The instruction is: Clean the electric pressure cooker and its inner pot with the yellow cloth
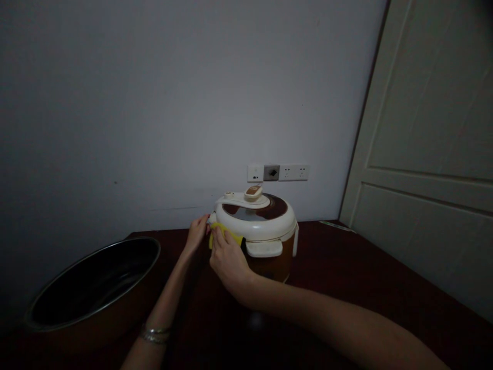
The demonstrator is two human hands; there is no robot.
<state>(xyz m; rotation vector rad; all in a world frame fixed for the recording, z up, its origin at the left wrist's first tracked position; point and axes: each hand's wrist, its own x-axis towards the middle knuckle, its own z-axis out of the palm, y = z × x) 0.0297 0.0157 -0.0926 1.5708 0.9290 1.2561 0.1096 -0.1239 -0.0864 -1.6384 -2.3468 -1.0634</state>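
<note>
A white-and-brown electric pressure cooker (264,228) stands upright with its lid on. My right hand (230,259) presses a yellow cloth (236,238) against the cooker's left front side, just under the lid rim. The fingers lie over the cloth, and part of it is hidden beneath them. At the cooker's far left edge, my left hand (197,234) has its fingers curled against the side; exactly which part they grip is hard to see. Bracelets circle the left wrist.
A large dark pan (96,303) with a metal rim stands on the dark red tabletop (339,272) to the left. Wall sockets (293,172) sit behind the cooker. A panelled door (427,164) rises on the right. A thin flat strip (338,226) lies near the back edge.
</note>
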